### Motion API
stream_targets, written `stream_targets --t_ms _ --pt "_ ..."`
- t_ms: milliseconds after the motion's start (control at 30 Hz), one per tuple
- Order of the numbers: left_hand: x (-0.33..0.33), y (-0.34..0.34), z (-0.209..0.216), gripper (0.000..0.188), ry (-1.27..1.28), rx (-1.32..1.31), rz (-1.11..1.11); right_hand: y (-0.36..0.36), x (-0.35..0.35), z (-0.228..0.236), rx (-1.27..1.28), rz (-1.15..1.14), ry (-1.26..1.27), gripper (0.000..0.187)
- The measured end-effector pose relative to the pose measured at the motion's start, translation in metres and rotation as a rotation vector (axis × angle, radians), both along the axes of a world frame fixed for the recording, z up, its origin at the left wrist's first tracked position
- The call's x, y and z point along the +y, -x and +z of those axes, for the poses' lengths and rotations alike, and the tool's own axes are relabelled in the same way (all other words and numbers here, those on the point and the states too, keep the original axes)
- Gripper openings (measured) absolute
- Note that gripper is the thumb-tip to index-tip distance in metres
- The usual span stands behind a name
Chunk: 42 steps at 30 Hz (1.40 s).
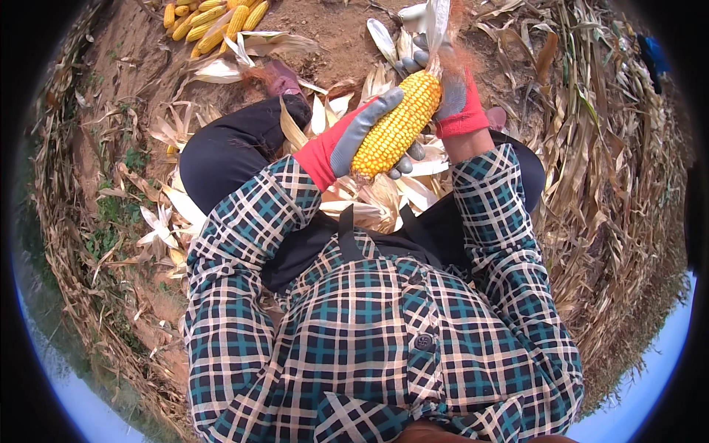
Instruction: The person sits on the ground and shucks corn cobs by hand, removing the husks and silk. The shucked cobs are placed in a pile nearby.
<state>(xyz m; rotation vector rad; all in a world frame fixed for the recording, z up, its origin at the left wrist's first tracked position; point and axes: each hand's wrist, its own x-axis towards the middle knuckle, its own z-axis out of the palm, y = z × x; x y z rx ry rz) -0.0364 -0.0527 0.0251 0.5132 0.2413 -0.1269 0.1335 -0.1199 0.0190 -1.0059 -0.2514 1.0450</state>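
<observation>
A yellow ear of corn point(399, 125), its kernels bare, slants in front of me with its upper end leaning right. My left hand point(354, 136), in a grey and red glove, is closed round its lower part, thumb along the near side and fingertips showing beyond. At the upper end, my right hand point(452, 100), gloved alike, is closed round pale husk point(437, 26) still joined to the cob. Reddish-brown silk point(459, 63) hangs over that hand. Its grey fingers show partly behind the husk, and the cob hides some of its grip.
Husked ears point(214, 22) lie heaped on bare soil at the far left. Loose husks point(380, 196) cover the ground between my bent legs point(229, 144). Dry corn stalks point(591, 184) are piled along my right side, with more dry leaves on the left.
</observation>
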Motion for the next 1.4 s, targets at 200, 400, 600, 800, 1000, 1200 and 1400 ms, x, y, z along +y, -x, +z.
stream_targets --t_ms 200,400,600,800,1000,1200,1400 --pt "0.009 -0.006 -0.028 0.067 -1.310 0.137 0.142 -0.005 0.009 -0.013 -0.018 -0.086 -0.102 0.048" --pt "0.017 -0.004 -0.002 0.078 -1.697 0.076 0.106 -0.041 0.003 0.012 0.389 0.375 -0.517 0.051" --pt "-0.007 -0.010 -0.019 0.071 -1.407 0.087 0.185 -0.037 -0.007 0.012 0.093 0.339 -0.639 0.040" --pt "-0.037 -0.012 0.004 0.037 -0.411 0.070 0.243 -0.014 0.004 0.029 0.030 0.159 -0.672 0.041" --pt "-0.063 -0.015 0.001 0.040 0.431 0.062 0.183 0.021 -0.007 0.048 0.449 0.375 -0.826 0.037" --pt "-0.046 -0.012 0.010 0.043 0.038 0.048 0.230 -0.035 -0.004 0.033 0.393 -0.003 -0.625 0.034" --pt "0.002 0.004 0.007 0.037 -0.327 0.036 0.606 -0.040 -0.019 0.044 -0.031 -0.246 -0.171 0.039"
